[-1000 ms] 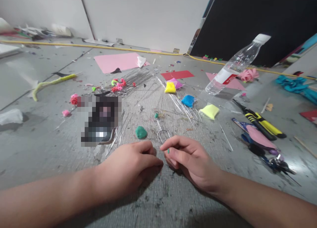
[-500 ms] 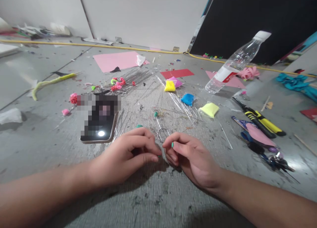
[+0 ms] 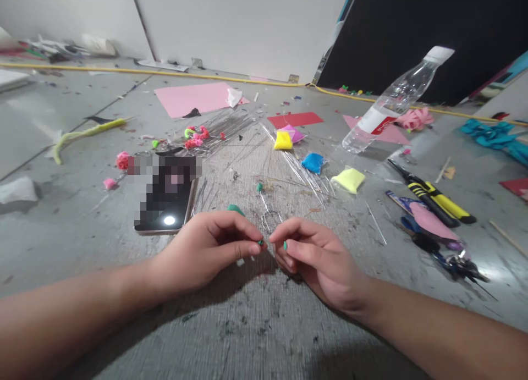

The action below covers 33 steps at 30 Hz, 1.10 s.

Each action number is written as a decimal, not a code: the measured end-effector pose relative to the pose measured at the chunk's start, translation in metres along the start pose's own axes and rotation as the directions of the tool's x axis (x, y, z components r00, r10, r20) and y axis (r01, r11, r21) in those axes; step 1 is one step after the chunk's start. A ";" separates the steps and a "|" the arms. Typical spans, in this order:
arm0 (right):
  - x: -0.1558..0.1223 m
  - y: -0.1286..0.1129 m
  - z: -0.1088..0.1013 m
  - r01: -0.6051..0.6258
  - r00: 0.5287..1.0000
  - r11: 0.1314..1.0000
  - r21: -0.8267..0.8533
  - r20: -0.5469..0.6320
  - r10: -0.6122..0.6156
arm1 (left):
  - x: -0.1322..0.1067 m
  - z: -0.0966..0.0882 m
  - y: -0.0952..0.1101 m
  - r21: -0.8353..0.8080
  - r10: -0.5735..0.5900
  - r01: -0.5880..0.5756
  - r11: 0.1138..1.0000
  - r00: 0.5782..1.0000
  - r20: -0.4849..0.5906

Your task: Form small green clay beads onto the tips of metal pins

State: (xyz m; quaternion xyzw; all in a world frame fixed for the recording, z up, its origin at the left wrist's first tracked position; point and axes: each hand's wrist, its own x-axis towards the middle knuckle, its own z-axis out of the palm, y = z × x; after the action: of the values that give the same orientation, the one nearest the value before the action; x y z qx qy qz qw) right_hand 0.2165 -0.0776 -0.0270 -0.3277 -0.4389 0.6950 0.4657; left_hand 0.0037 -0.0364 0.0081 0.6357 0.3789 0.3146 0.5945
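My left hand (image 3: 210, 251) rests on the grey floor with thumb and forefinger pinched on a tiny green bit of clay (image 3: 260, 242). My right hand (image 3: 313, 256) lies close beside it, fingers curled, pinching another small green bit (image 3: 285, 245). The fingertips of both hands nearly touch. Just behind my left hand a green clay lump (image 3: 235, 208) peeks out. A bent thin wire with a green bead (image 3: 259, 188) lies just beyond the hands.
A phone (image 3: 167, 201) lies left of the hands. Thin wires (image 3: 297, 171) are scattered ahead, with yellow (image 3: 282, 141), blue (image 3: 313, 163) and pale yellow clay packets (image 3: 349, 180). A water bottle (image 3: 391, 102), pliers (image 3: 433, 198), scissors (image 3: 437, 248) and pink paper (image 3: 193, 99) lie around.
Both hands slid a little forward and lifted slightly. My left hand moved from a loose closed pose to a pinch on a green bit, covering most of the green lump.
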 end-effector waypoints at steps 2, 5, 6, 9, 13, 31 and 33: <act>-0.001 0.000 0.000 0.024 1.000 1.000 -0.016 0.003 -0.024 | 0.000 0.001 0.000 -0.025 -0.007 0.006 1.000 1.000 -0.014; -0.002 0.001 0.001 0.055 0.998 0.997 -0.060 0.029 -0.053 | -0.001 0.002 0.000 -0.093 -0.029 0.027 0.995 0.999 -0.020; -0.002 0.000 0.002 0.066 0.997 0.995 -0.078 0.038 -0.063 | -0.001 0.002 0.000 -0.113 -0.037 0.035 0.993 0.999 -0.016; -0.002 -0.001 0.003 0.103 0.994 0.985 -0.137 0.061 -0.095 | 0.000 0.001 -0.001 -0.106 -0.048 0.047 0.993 0.999 -0.010; -0.003 -0.005 0.005 0.161 0.985 0.966 -0.202 0.098 -0.144 | 0.000 -0.001 0.001 -0.033 -0.047 0.046 0.998 0.999 -0.018; -0.011 -0.011 0.012 0.412 0.892 0.594 -0.690 0.174 -0.416 | 0.000 0.001 0.000 -0.060 -0.004 0.006 0.998 1.000 0.029; -0.012 -0.012 0.013 0.436 0.874 0.549 -0.713 0.189 -0.449 | -0.001 0.001 0.000 -0.050 0.032 -0.030 0.998 0.999 0.040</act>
State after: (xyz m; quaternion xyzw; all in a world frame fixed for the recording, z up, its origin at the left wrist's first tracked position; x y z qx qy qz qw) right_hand 0.2137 -0.0903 -0.0106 -0.3712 -0.7450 0.3151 0.4559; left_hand 0.0043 -0.0374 0.0077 0.6330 0.3487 0.3201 0.6127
